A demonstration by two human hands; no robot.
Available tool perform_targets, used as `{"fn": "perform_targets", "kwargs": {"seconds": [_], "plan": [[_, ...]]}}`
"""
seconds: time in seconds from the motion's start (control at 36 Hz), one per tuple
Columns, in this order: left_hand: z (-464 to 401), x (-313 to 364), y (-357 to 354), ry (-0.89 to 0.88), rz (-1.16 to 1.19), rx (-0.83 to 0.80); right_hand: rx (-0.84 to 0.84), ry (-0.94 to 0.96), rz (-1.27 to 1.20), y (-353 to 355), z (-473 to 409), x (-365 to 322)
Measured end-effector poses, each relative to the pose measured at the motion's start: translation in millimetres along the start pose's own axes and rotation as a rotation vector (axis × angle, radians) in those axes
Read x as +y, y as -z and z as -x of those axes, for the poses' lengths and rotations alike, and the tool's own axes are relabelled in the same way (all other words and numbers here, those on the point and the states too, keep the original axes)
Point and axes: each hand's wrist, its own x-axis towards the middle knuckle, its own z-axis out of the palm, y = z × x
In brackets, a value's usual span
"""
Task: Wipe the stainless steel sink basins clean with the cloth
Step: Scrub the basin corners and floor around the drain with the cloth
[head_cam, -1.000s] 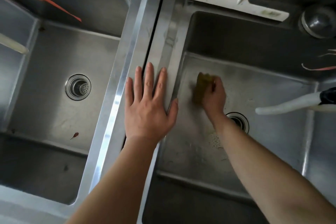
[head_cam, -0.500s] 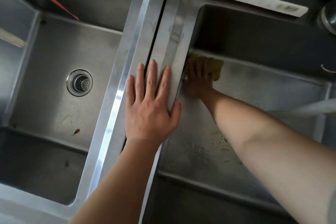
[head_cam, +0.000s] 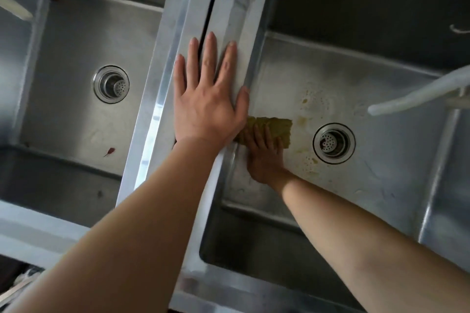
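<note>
Two stainless steel basins lie side by side, the left basin and the right basin, split by a flat steel divider. My left hand rests flat on that divider, fingers straight and spread. Down in the right basin, my right hand presses a yellow-green cloth against the basin floor with straight fingers, close to the left wall. The cloth's left part is hidden behind my left hand. Soapy residue marks the floor near the cloth.
A drain strainer sits right of the cloth, and another drain strainer sits in the left basin. A pale hose reaches in from the right edge. A small red scrap lies on the left basin floor.
My right hand has slid the cloth from the far left corner of the right basin back toward me, near the drain. My left hand has stayed on the divider.
</note>
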Motion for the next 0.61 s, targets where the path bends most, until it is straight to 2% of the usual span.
{"fn": "perform_targets", "kwargs": {"seconds": [0.11,0.33,0.47,0.61], "plan": [[0,1,4,0.004,-0.001,-0.018,-0.089,0.029,0.051,-32,33,-6],[10,-2,16,0.022,0.118,-0.043,-0.251,0.216,0.272,-54,77,-4],[61,-9,15,0.019,0.129,-0.019,-0.325,0.349,0.476,-50,91,-9],[125,-16,15,0.042,0.093,-0.004,-0.337,0.39,0.514,-35,94,-12]]}}
